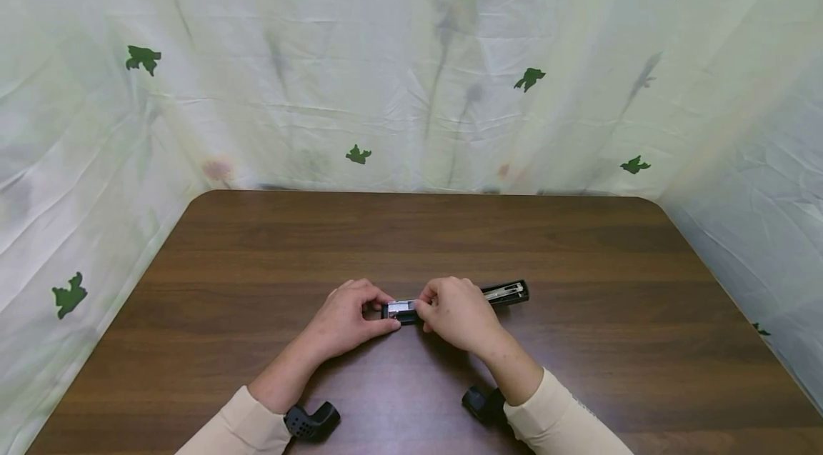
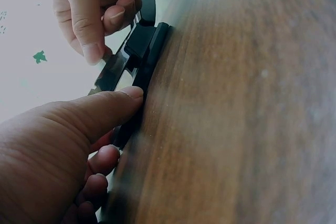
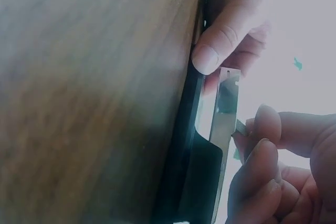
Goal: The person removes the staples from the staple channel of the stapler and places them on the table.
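A black stapler (image 1: 508,295) lies opened out on the table, its top arm swung back to the right and its metal magazine (image 3: 224,108) exposed. My left hand (image 1: 347,318) grips the base's left end, thumb (image 2: 118,106) on the near side and fingers on the far side. Over the magazine, my right hand (image 1: 459,316) pinches a small grey strip of staples (image 3: 241,127) between thumb and fingertips. The strip sits right at the magazine's upper edge in the right wrist view. In the head view the right hand hides the stapler's middle.
The brown wooden table (image 1: 411,233) extends around the stapler, with rounded far corners. A pale curtain (image 1: 398,69) with green leaf shapes hangs behind it and along the sides. Black wrist cameras (image 1: 313,421) sit under both wrists, near the tabletop.
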Action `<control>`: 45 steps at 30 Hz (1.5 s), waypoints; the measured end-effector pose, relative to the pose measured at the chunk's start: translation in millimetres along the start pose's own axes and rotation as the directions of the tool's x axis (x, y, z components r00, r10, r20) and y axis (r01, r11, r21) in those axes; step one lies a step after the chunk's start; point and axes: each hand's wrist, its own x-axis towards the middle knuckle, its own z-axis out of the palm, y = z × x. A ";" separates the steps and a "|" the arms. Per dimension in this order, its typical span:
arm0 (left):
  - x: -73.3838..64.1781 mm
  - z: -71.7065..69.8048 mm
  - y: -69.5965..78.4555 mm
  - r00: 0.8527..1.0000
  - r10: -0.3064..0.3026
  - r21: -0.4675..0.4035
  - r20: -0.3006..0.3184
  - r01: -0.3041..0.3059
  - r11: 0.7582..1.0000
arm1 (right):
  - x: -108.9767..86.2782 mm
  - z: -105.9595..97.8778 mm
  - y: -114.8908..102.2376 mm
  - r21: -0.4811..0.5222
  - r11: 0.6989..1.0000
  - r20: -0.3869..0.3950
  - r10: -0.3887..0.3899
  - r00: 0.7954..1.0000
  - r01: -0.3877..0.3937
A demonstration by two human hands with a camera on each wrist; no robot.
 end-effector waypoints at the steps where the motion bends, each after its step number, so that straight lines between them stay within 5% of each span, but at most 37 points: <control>1: 0.1 0.1 -0.1 1.000 -0.002 -0.001 0.001 0.002 1.000 | 0.0 -0.5 0.1 -0.001 1.000 -0.003 0.002 1.000 -0.002; 25: 0.4 -0.3 0.4 1.000 0.001 -0.001 -0.002 -0.001 1.000 | 1.6 -13.2 0.7 0.093 0.996 -0.039 0.013 0.999 -0.010; 45: -0.1 0.6 -1.1 1.000 0.026 0.006 -0.014 -0.026 1.000 | -2.2 -13.8 -1.2 0.100 0.990 -0.008 -0.096 0.995 0.096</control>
